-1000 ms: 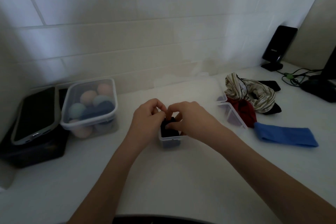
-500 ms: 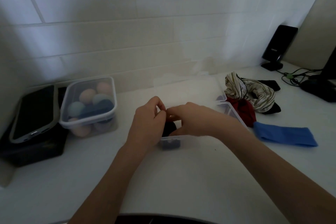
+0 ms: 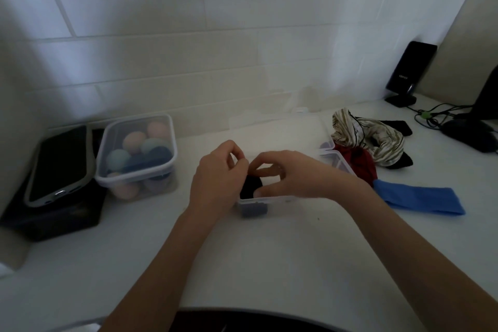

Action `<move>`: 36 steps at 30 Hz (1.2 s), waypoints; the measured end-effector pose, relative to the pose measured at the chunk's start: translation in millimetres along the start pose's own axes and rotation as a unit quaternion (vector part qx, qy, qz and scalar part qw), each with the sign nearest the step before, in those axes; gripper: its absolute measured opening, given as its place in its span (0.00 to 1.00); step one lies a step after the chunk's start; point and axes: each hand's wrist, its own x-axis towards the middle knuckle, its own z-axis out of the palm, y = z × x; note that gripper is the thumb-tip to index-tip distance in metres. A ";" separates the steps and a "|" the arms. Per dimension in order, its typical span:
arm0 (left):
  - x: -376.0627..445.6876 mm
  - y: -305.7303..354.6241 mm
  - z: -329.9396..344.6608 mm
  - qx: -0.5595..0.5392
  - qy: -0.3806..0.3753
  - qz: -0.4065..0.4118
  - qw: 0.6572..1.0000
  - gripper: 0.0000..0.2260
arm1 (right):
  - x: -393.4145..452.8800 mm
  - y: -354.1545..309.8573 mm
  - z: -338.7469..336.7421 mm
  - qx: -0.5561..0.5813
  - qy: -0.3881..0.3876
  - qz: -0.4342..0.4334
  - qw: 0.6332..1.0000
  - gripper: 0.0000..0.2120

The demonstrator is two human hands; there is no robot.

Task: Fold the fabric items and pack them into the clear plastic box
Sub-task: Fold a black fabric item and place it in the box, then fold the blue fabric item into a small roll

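Note:
A small clear plastic box (image 3: 272, 201) stands in the middle of the white counter, mostly behind my hands. A black fabric item (image 3: 250, 186) sits rolled inside it. My left hand (image 3: 215, 178) rests at the box's left side with fingertips pinched above the fabric. My right hand (image 3: 291, 174) arches over the box, thumb and fingers on the black fabric. To the right lie a striped cream fabric (image 3: 369, 140), a red fabric (image 3: 358, 164), a black fabric (image 3: 401, 162) and a flat blue band (image 3: 423, 198).
A lidded clear container of coloured balls (image 3: 137, 153) stands at the left, next to a phone (image 3: 58, 164) on a black box. A clear lid or tray (image 3: 335, 159) lies beside the red fabric. A black speaker (image 3: 407, 73), cables and a dark device sit at the far right.
My right hand has spread and shifted right over the box, uncovering more of the black fabric. My left hand stays at the box's left side.

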 end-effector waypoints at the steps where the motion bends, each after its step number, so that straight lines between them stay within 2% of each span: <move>1: 0.3 -0.6 -0.3 -0.008 0.009 0.002 1.000 0.05 | -1.6 0.8 0.0 0.001 0.009 -0.012 1.000 0.16; 5: 1.2 -2.6 -2.7 -0.028 0.036 0.014 0.999 0.06 | -14.2 2.0 -5.4 0.009 0.074 -0.044 0.996 0.11; 8: 0.7 -1.8 -3.7 -0.029 0.051 0.017 0.998 0.06 | -30.0 10.7 -17.4 0.037 0.191 -0.046 0.980 0.07; 11: -0.5 -1.5 -3.2 -0.017 0.057 0.034 0.998 0.06 | -47.6 30.4 -27.4 0.075 0.328 -0.018 0.941 0.09; 14: -2.9 -1.3 -2.8 0.000 0.056 0.050 0.997 0.05 | -68.3 50.0 -35.8 0.013 0.403 0.070 0.912 0.14; 16: -4.7 0.2 -2.9 0.007 0.053 0.061 0.997 0.05 | -81.8 65.7 -41.3 -0.047 0.373 0.178 0.909 0.15; 18: -5.0 1.2 -2.4 0.016 0.043 0.064 0.997 0.06 | -94.2 77.8 -43.6 -0.066 0.277 0.262 0.922 0.15; 20: -4.2 0.7 -1.6 0.023 0.025 0.055 0.998 0.07 | -104.1 81.7 -41.2 -0.056 0.184 0.283 0.940 0.20; 22: -3.8 0.0 -1.3 0.028 0.012 0.042 0.999 0.08 | -109.3 81.0 -39.2 -0.058 0.153 0.283 0.945 0.27; 24: -4.0 0.5 -1.5 0.027 0.011 0.043 0.999 0.08 | -110.8 81.5 -38.2 -0.058 0.174 0.282 0.942 0.29; 29: -4.9 5.6 -3.6 0.020 0.019 0.071 0.997 0.08 | -111.0 88.3 -33.0 -0.066 0.270 0.249 0.928 0.14; 32: -2.2 13.1 -6.4 0.014 0.014 0.096 0.995 0.08 | -113.0 85.3 -36.7 -0.079 0.346 0.203 0.912 0.13; 36: 6.5 29.7 -4.9 -0.011 -0.045 0.113 0.993 0.05 | -113.7 62.1 -52.6 -0.071 0.431 0.123 0.891 0.11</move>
